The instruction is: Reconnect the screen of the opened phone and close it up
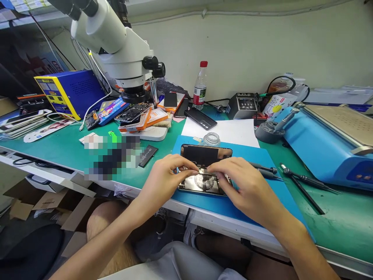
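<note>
Pinching lightly is advised: small pale part (201,170) clamped by left hand (165,173) over opened smartphone (189,183); right hand (247,182) at three o'clock, grip unclear.

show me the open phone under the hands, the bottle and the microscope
Open phone (204,181), head view: on the round part inside its near half.
Bottle (199,93), head view: on its label.
Microscope (126,58), head view: on its white body.
</note>
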Motion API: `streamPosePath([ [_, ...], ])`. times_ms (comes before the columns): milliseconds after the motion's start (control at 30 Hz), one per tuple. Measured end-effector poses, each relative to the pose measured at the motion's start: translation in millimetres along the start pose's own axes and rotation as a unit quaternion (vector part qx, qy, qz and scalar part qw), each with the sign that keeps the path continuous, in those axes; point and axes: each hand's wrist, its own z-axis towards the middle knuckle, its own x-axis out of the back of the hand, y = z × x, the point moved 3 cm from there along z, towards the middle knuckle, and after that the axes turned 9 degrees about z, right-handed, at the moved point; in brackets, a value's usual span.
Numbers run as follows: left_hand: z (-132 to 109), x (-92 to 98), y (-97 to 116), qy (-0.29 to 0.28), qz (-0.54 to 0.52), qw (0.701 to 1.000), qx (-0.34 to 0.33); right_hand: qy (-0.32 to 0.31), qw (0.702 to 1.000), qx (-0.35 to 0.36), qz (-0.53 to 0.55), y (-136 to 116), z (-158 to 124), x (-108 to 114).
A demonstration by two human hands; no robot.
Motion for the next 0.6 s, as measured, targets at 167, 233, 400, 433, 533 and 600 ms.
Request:
streamPosePath([
  [167,7.0,-12.4,-3.5,-0.051,-0.133,0.986,0.086,0.038,0.999,0.029,-0.007,-6.3,2.5,-0.1],
  [233,7.9,-14.7,-6.2,-0.062,-0.164,0.980,0.095,0.036,0.998,0.046,-0.024,-8.6,4.4,-1.3],
  [400,9.7,-15.9,-13.1,-0.070,-0.201,0.973,0.094,0.037,0.997,0.057,-0.028,-9.7,7.2,-5.0],
  [433,10.0,-15.8,-13.6,-0.071,-0.212,0.970,0.092,0.038,0.998,0.051,-0.026,-9.2,7.5,-5.8],
  [533,9.4,-13.0,-13.8,-0.056,-0.209,0.974,0.074,0.036,0.998,0.024,-0.035,-6.8,8.4,-7.3],
  [600,7.0,-8.6,-14.7,-0.019,-0.141,0.988,0.053,0.026,0.998,0.001,-0.056,-4.1,8.6,-7.6],
])
